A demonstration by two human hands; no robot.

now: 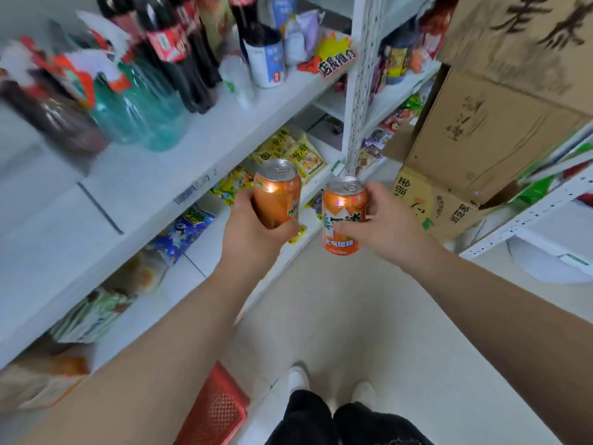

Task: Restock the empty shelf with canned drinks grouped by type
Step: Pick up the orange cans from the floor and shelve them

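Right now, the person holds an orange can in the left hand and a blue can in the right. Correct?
No. The right can in the right hand is orange, not blue, like the left can in the left hand; see head view.

Upper shelf (pixel 144 187), white, runs near-left to far-right; near stretch bare. On it, far end: dark cola bottles (pixel 189 59), green bottles (pixel 144 114) just left of them, blue-white labelled bottle (pixel 266 59) to right. Yellow promo tag (pixel 337 56) at front edge, far right.

Lower shelf (pixel 199 258): yellow snack bags (pixel 301 155) far, blue bag (pixel 186 229) mid, green-white packs (pixel 93 316) nearer, orange bag (pixel 48 377) nearest, blurred.

Floor (pixel 353 300), pale: red basket (pixel 218 409) near, beside shelf foot; white shoes (pixel 298 377); stacked cardboard boxes (pixel 481 139) far right.
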